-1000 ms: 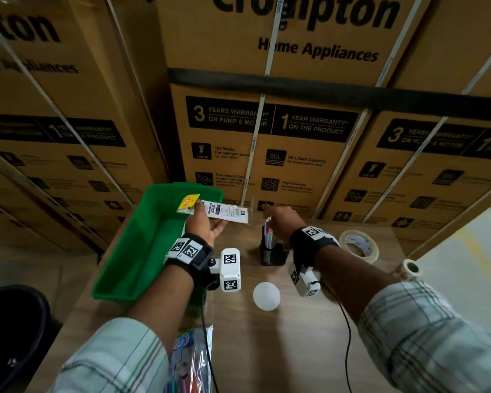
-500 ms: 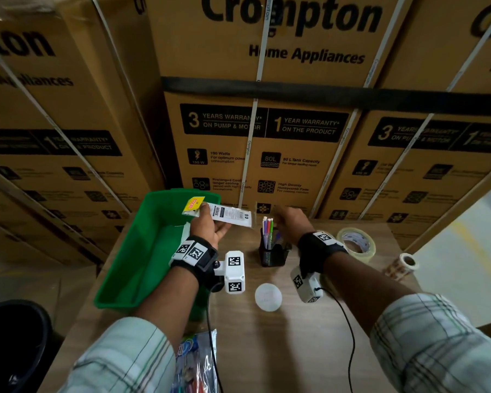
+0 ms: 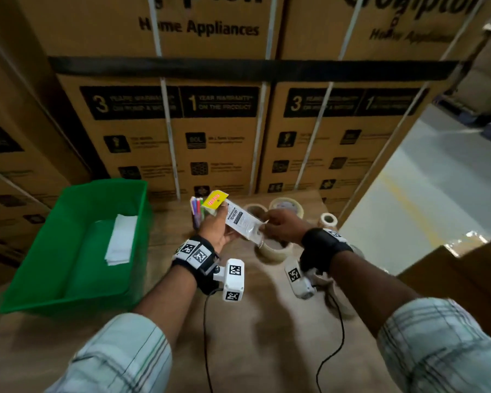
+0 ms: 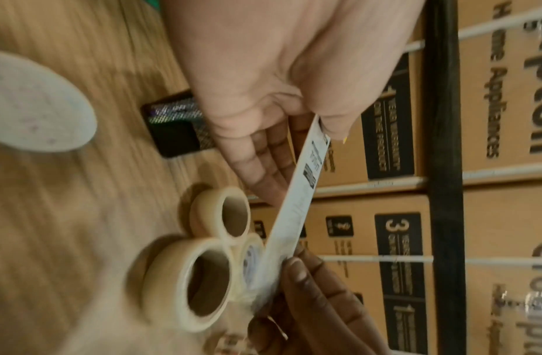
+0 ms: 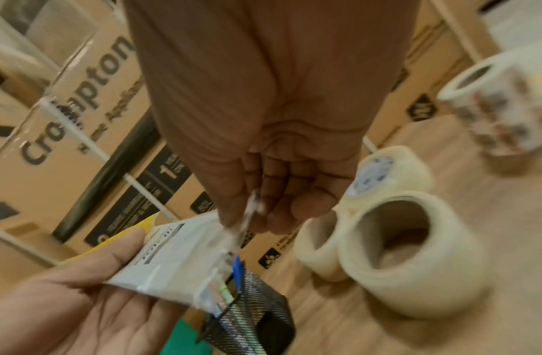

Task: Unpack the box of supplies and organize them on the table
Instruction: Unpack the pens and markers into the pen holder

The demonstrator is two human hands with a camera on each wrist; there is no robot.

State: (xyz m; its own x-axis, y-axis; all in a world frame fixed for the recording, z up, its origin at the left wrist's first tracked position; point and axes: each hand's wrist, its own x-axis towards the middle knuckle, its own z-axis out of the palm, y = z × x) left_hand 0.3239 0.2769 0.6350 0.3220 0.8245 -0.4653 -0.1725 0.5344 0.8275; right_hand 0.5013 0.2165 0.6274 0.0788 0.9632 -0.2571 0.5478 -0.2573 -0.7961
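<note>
A flat white packet [image 3: 240, 219] with a yellow header card is held above the wooden table. My left hand [image 3: 224, 222] grips it from below, thumb on top. My right hand [image 3: 267, 226] pinches the clear plastic at its near end. In the left wrist view the packet [image 4: 297, 206] runs edge-on between both hands. The right wrist view shows the right hand's fingers [image 5: 263, 211] curled on the crinkled plastic of the packet [image 5: 178, 254]. A black mesh holder [image 3: 196, 222] with coloured pens stands just behind my left hand.
A green bin [image 3: 54, 279] at the left holds folded white paper [image 3: 121, 239]. Several tape rolls [image 3: 272, 249] and a label roll [image 3: 328, 221] lie under and beyond my right hand. Stacked cartons wall the table's far side. A cardboard box corner [image 3: 465, 268] is at the right.
My right hand left the pen holder and took hold of the packet's end. My left hand carried the packet rightward from the bin, over the tape rolls.
</note>
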